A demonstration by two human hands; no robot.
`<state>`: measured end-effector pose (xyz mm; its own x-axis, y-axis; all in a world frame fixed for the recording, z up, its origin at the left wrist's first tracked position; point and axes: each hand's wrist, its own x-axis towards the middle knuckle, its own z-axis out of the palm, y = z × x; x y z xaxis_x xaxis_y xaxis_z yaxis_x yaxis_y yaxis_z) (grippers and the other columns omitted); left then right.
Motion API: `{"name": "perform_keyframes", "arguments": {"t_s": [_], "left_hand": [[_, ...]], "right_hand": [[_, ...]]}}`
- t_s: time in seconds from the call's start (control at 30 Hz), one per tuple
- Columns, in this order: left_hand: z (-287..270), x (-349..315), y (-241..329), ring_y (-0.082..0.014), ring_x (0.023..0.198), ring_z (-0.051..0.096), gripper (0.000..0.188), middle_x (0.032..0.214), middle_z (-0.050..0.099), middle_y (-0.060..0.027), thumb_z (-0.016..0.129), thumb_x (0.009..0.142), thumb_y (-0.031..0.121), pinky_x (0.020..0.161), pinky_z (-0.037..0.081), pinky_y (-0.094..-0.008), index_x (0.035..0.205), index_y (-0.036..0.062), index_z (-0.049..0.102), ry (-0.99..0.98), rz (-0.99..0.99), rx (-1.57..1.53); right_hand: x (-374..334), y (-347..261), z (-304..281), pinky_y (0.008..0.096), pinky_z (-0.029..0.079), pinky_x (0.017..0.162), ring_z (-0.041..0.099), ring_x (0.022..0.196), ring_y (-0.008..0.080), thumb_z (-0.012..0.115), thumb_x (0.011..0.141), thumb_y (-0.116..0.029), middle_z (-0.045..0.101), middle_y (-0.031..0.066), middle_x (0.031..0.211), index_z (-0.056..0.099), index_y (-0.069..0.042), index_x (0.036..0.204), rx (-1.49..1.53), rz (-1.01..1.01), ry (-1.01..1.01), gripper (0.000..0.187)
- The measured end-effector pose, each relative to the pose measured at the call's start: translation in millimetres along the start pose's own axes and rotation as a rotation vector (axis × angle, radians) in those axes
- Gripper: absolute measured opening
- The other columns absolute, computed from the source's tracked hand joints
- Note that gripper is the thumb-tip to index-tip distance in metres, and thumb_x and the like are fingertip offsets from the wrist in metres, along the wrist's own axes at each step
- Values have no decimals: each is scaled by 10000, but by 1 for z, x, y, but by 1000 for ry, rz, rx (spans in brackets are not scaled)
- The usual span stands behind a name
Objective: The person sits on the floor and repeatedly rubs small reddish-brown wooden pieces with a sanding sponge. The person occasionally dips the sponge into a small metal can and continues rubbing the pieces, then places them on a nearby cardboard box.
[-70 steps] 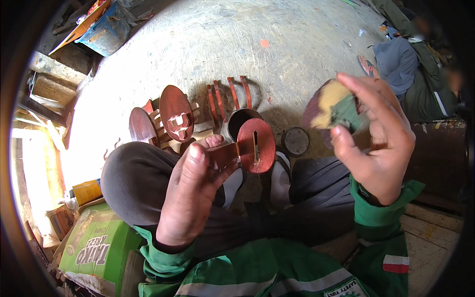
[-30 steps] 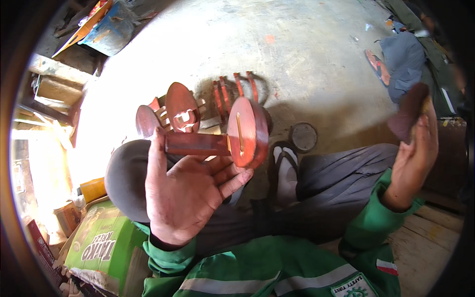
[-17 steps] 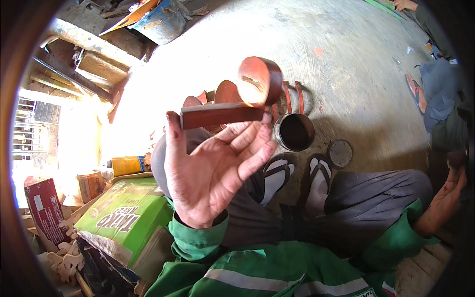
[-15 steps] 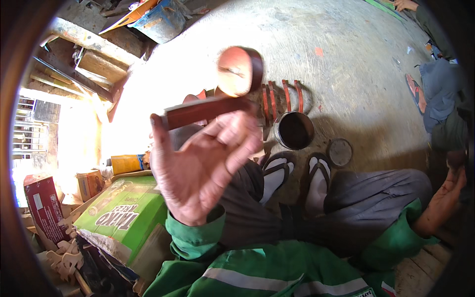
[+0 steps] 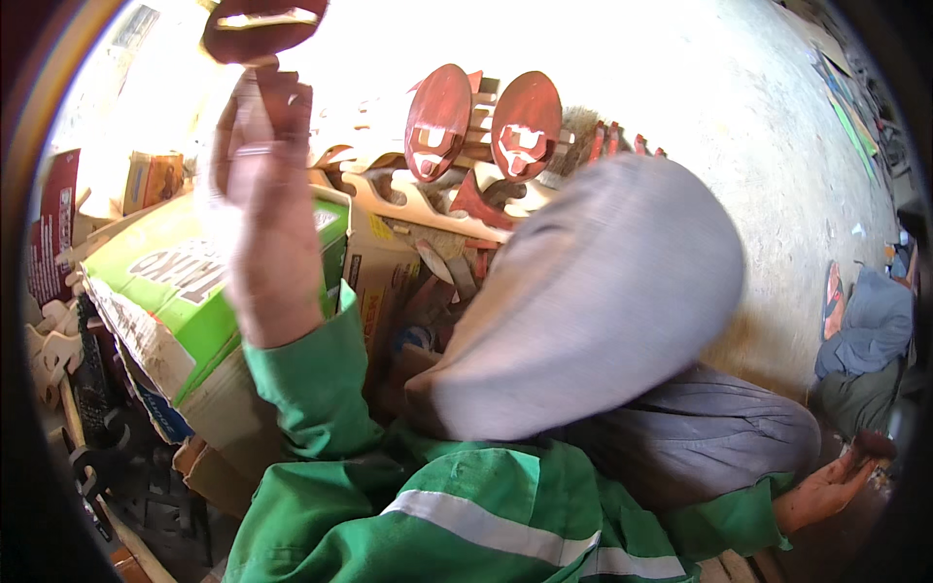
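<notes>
My left hand (image 5: 272, 214), raised on the left above a green carton, is closed around a red-brown stained wooden piece with an oval end (image 5: 260, 45). The oval has a bright slot through it; motion blurs the hand. Two similar oval wooden pieces (image 5: 439, 107) with cut-outs stand side by side beyond the carton, among pale curved wooden parts (image 5: 418, 199). At the far right, my right hand (image 5: 821, 496) is low, its fingers closed on a small dark brown thing (image 5: 874, 445) that I cannot make out.
The green carton (image 5: 185, 282) stands at left, with a dark red box (image 5: 53, 228) behind it. My raised grey-trousered knee (image 5: 603, 291) fills the middle. Red strips (image 5: 612, 141) lie beyond it. Another person's legs (image 5: 865, 330) are at right.
My left hand has swung left with the wooden piece, from over the floor to above the carton. The view has turned left, and my knee now hides the tin and my feet.
</notes>
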<state>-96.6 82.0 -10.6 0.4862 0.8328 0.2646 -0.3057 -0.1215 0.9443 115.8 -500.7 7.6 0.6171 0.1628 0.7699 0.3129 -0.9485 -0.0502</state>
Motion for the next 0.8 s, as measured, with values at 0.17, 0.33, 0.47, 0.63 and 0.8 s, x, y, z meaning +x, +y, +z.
{"name": "perform_keyframes", "arguments": {"t_s": [0.17, 0.33, 0.47, 0.63, 0.8], "left_hand": [[3, -70, -106, -184, 1165, 596, 617, 1262, 605, -105, 854, 771, 20, 1039, 481, -354, 1299, -20, 536, -68, -342, 10], [-4, -152, -165, -164, 1192, 515, 447, 1265, 535, -45, 741, 957, 316, 1067, 421, -336, 1281, 79, 546, 225, -1034, -305], [-31, -164, -189, -212, 1187, 490, 567, 1265, 487, -103, 749, 939, 434, 1068, 457, -372, 1276, 50, 504, 475, -1242, -569], [-66, -147, -196, -224, 1145, 506, 534, 1220, 514, -93, 761, 923, 458, 1019, 503, -379, 1195, 37, 575, 512, -1198, -789], [-75, -138, -190, -230, 1153, 521, 576, 1242, 558, -102, 674, 981, 477, 1052, 484, -395, 1293, 7, 563, 360, -1091, -707]], "right_hand": [[6, 7, 7, 372, 527, 1054, 585, 1299, 296, 596, 1044, -180, 563, 262, 1397, 446, 69, 1447, 923, 332, 26, 497], [8, -25, 15, 355, 558, 990, 599, 1246, 294, 510, 1056, -48, 524, 212, 1388, 461, 38, 1408, 96, -276, 9, 366], [5, -73, 18, 248, 426, 719, 497, 823, 151, 575, 1027, -166, 507, 63, 1030, 559, 3, 1301, 1062, 316, -172, 323], [7, -91, 20, 209, 415, 709, 538, 797, 80, 608, 1025, -169, 595, 38, 930, 583, 35, 1265, 796, 435, 42, 316], [9, -83, 16, 252, 520, 940, 665, 1087, 159, 557, 1046, -114, 674, 170, 1239, 565, 87, 1272, 943, 557, 32, 302]]}}
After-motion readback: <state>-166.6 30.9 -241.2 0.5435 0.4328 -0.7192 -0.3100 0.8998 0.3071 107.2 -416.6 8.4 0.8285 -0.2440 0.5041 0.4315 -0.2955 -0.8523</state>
